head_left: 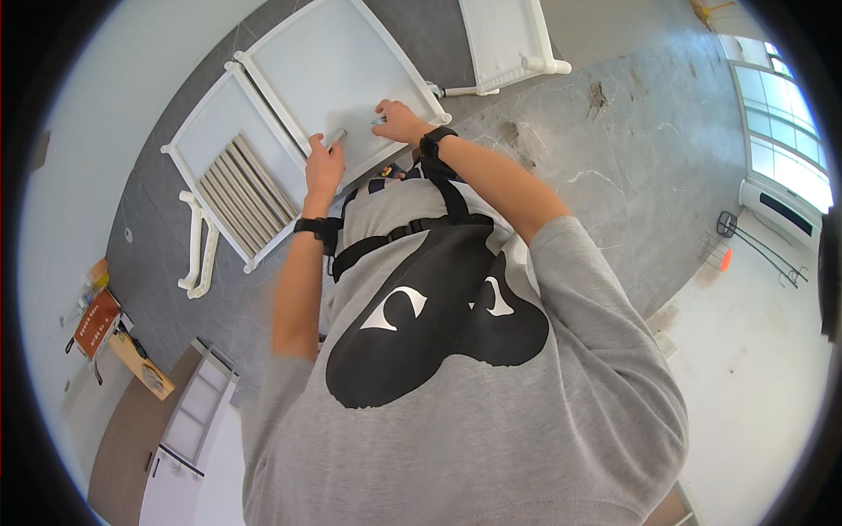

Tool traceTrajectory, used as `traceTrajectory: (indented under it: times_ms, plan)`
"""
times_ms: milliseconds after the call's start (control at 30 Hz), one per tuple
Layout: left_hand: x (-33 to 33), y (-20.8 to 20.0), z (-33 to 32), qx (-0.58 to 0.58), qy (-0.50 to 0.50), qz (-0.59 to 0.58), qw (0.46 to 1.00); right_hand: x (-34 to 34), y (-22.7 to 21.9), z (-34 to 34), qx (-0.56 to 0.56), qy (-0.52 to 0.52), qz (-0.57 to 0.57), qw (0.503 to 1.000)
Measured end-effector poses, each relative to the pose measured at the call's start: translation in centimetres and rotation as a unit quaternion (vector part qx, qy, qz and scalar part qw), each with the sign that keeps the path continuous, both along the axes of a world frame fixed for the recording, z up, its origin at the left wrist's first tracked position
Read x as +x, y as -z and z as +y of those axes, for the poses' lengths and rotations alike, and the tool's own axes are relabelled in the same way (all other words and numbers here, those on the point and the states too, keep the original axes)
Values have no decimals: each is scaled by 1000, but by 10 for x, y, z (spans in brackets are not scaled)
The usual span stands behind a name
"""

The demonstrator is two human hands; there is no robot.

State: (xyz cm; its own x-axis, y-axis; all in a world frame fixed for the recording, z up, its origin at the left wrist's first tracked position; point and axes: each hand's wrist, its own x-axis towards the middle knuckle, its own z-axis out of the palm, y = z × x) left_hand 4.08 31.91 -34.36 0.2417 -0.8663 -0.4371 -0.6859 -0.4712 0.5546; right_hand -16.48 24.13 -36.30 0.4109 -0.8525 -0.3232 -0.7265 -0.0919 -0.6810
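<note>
A white framed furniture panel [338, 61] lies flat on the dark grey floor in front of me. My left hand [324, 164] rests at its near edge, fingers closed around a small grey cylindrical tool [336, 136]. My right hand [399, 121] is on the panel near its right corner, pinching a small metal part [378, 120] against the surface. Both wrists carry black bands. My grey shirt with a black print fills the lower half of the view.
A second white panel with wooden slats [247, 188] lies to the left, with a curved white rail [198, 254] beside it. Another white frame [504, 39] lies at the top. A white shelf unit [193, 412] stands lower left; windows [785, 131] at right.
</note>
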Motion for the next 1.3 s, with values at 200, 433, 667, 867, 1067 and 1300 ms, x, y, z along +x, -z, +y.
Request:
traceTrajectory:
  times_ms: [200,433,667,867,1067,1300]
  plan:
    - [-6,-13,22,-144,26,-87,985,-20,-58,12,-19,71,-233,970]
    - [-8,-12,23,-247,108,-104,957,-170,-37,44,78,273,-128,950]
    - [-87,-38,-23,-142,294,35,945,-169,4,-19,-254,291,-112,915]
    - [-200,-45,-65,-183,369,-43,910,-185,-49,-31,-145,363,-94,916]
    - [-299,-77,-100,-342,357,-150,856,-229,-141,-54,-300,311,-73,899]
    - [-344,-157,-97,-336,384,-67,858,-255,-203,-70,-347,246,-169,889]
